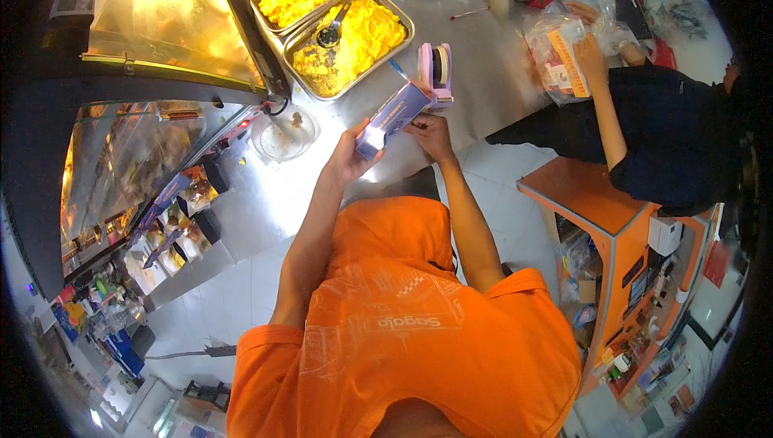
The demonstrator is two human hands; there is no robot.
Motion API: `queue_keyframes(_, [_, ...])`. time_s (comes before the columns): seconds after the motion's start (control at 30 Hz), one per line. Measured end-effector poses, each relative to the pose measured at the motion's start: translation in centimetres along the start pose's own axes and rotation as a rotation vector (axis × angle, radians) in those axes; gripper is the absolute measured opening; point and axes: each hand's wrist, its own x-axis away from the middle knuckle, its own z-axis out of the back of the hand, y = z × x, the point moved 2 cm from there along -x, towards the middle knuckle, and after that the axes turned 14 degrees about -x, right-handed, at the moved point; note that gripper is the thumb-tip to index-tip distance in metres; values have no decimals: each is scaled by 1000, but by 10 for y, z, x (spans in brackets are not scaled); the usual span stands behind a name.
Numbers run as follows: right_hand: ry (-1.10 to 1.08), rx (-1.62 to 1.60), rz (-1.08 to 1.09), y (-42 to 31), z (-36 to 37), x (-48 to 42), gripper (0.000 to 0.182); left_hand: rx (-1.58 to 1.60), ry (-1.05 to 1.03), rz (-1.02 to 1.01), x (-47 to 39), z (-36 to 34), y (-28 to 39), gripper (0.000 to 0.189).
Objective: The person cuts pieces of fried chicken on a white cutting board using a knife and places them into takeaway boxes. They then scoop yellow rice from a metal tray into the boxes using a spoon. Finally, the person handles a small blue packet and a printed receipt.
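My left hand [353, 151] grips the lower end of a purple-blue printed carton [395, 117], which is held tilted above the steel counter. Fingers of my right hand [432, 135] are curled against the carton's right side; whether they pinch anything is hidden. Just beyond the carton stands a lilac tape dispenser [436, 72] with a tape roll in it. A thin blue pen-like item [398, 68] shows behind the carton's far end.
Two steel pans of yellow food [386, 30] stand ahead, the nearer with a black spoon [330, 36]. A plastic bowl [284, 133] sits left, beside a lit glass display warmer [175, 69] and filled food boxes [181, 226]. At right, another person's hand [590, 62] touches a bagged package [552, 57].
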Motion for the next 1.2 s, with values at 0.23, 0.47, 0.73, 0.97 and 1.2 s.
queue_keyframes(0.23, [-238,353,-188,-42,49,90,23,-40,79,-82,28,6,-6,36])
queue_keyframes(0.47, [-501,637,138,-12,31,87,19,-60,62,-92,24,23,-13,39])
queue_keyframes(0.73, [-567,618,249,-29,16,87,15,-203,209,-317,41,6,-8,57])
queue_keyframes(0.97, [-330,366,132,-68,24,110,14,-935,645,-689,34,32,-28,86])
queue_keyframes(1.2, [-75,-246,-304,-135,11,108,10,-1068,384,-782,79,-25,-49,77])
